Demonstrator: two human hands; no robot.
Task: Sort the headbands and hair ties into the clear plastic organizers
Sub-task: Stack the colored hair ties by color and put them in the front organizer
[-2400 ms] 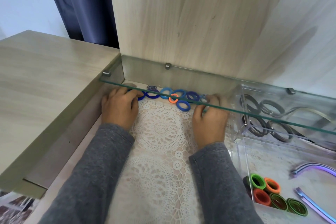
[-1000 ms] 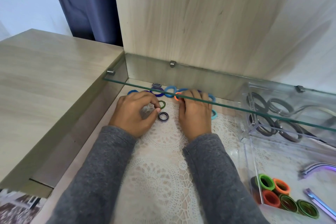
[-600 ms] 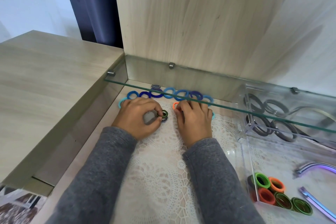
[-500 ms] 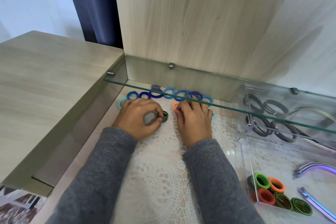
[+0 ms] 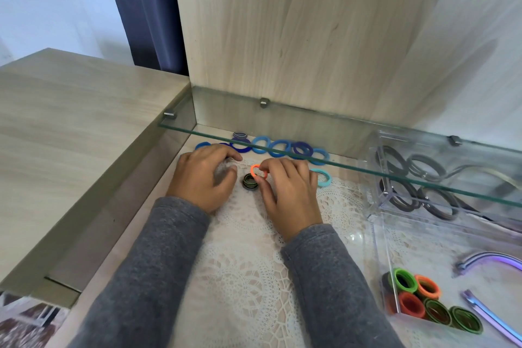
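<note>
Let go of dark green tie stack (image 5: 250, 181) with left hand (image 5: 203, 178) since the frame before; left it flat on lace doily (image 5: 254, 263) between the hands. Kept left hand loosely curled just beside it, gripping nothing. Pinched orange hair tie (image 5: 258, 172) between right hand (image 5: 288, 195) thumb and forefinger, just behind the stack. Left blue ties (image 5: 279, 148) in a row at the back under glass shelf (image 5: 226, 121). Had green and orange ties (image 5: 415, 288) in clear organizer (image 5: 381, 248) at right, dark headbands (image 5: 423, 167) in the one behind.
</note>
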